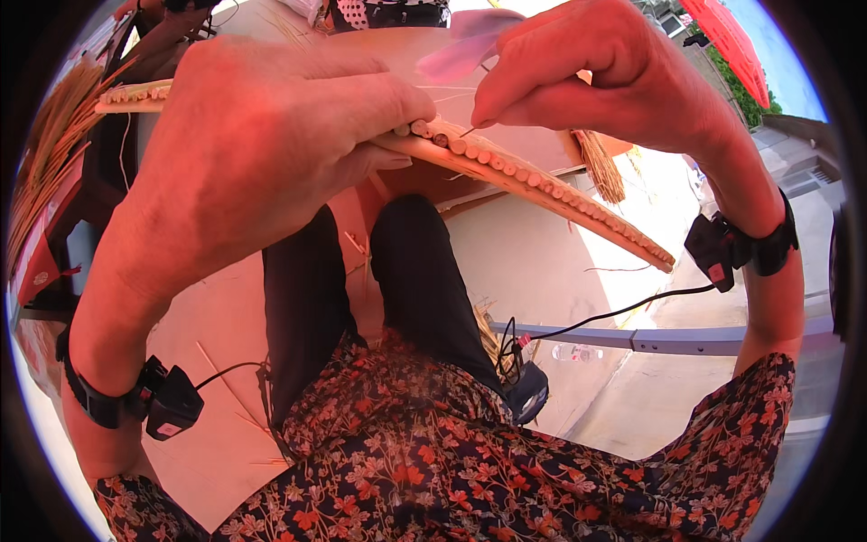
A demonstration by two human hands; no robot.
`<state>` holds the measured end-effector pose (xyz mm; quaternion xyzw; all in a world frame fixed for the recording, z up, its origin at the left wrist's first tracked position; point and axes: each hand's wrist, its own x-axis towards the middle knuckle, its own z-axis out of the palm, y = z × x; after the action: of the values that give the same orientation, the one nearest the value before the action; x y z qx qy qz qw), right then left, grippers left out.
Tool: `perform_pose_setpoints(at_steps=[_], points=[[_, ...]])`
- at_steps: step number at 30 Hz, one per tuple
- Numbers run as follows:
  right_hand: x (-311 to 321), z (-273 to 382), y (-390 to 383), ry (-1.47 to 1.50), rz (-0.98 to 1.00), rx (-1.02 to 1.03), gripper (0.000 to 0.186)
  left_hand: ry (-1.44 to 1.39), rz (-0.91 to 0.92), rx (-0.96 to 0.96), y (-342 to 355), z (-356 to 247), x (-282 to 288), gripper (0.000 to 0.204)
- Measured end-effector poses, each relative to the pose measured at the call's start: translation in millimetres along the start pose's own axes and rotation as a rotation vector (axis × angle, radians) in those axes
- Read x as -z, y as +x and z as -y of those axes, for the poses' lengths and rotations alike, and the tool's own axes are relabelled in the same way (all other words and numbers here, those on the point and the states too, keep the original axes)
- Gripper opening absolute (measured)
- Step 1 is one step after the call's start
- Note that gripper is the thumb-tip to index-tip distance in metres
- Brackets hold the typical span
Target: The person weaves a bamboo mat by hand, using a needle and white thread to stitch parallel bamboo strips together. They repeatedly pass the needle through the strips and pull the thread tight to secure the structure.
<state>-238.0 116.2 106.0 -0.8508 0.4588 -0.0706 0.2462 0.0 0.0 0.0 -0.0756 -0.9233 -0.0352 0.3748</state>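
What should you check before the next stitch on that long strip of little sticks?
1. Left hand grips the curved strip of bound stalks firmly: ok.
2. Right hand fingertips pinched at the strip's top edge, on something thin: ok; whether it is a needle or thread, cannot tell.
3. Strip's far end hangs free, touching nothing: ok.
4. Spare straw bundle close by on the left: ok.
5. Black wrist device cable clear of the strip: ok.
6. Binding tight between stalks: cannot tell.
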Motion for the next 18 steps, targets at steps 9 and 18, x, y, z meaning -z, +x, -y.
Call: perform_pose_setpoints(at_steps=[9,18], points=[[13.3,-4.0,16.5,0.31,-0.188,-0.216,0.017,-0.143,0.043,-0.062,17.6,32.7,31.6,0.037],[18.2,-3.9,23.6,0.437,-0.077,-0.284,0.017,-0.029,0.173,-0.073,18.9,36.8,38.1,0.016]])
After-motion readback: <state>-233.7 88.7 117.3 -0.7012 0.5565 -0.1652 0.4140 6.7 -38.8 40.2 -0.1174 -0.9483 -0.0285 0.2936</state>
